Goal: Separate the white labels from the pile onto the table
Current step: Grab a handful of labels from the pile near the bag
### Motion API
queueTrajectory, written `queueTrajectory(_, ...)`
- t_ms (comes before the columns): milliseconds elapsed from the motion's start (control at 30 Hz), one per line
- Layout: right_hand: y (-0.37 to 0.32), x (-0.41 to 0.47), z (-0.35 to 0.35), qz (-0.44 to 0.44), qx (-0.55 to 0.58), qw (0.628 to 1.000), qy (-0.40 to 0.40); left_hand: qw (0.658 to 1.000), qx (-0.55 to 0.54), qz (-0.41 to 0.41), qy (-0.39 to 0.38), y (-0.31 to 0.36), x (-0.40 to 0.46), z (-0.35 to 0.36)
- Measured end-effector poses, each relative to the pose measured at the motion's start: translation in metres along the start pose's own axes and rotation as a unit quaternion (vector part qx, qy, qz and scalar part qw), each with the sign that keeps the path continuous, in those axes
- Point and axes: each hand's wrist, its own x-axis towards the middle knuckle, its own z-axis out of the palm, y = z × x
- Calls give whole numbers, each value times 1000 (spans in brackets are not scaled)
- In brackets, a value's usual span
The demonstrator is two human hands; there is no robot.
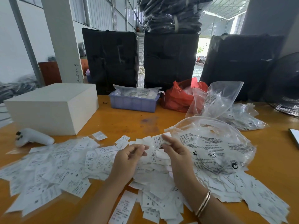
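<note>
A wide pile of white labels (153,180) with black print covers the near part of the orange table (129,120). More white labels lie spread flat to the left (53,167). My right hand (176,156) is raised over the pile and pinches a white label marked XL (159,141) between thumb and fingertips. My left hand (127,159) hovers beside it with fingers loosely curled; I cannot tell whether it holds anything.
A clear printed plastic bag (215,147) lies right of my hands. A white box (53,107) and a white controller (32,137) sit at left. A blue tray (134,102), a red bag (179,96) and clear bags (223,101) stand behind, before black-wrapped bundles (171,62).
</note>
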Motion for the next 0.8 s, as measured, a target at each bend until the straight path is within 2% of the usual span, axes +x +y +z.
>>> queueTrajectory(333, 6, 4, 1, 17, 116, 993, 9, 997, 7, 21, -79, 2, -2, 3)
queueTrajectory(600, 10, 4, 2, 39, 66, 997, -13, 997, 19, 25, -76, 0, -1, 2)
queueTrajectory(800, 7, -1, 4, 21, -21, 999, -25, 999, 25, 17, -34, 1, 0, 2)
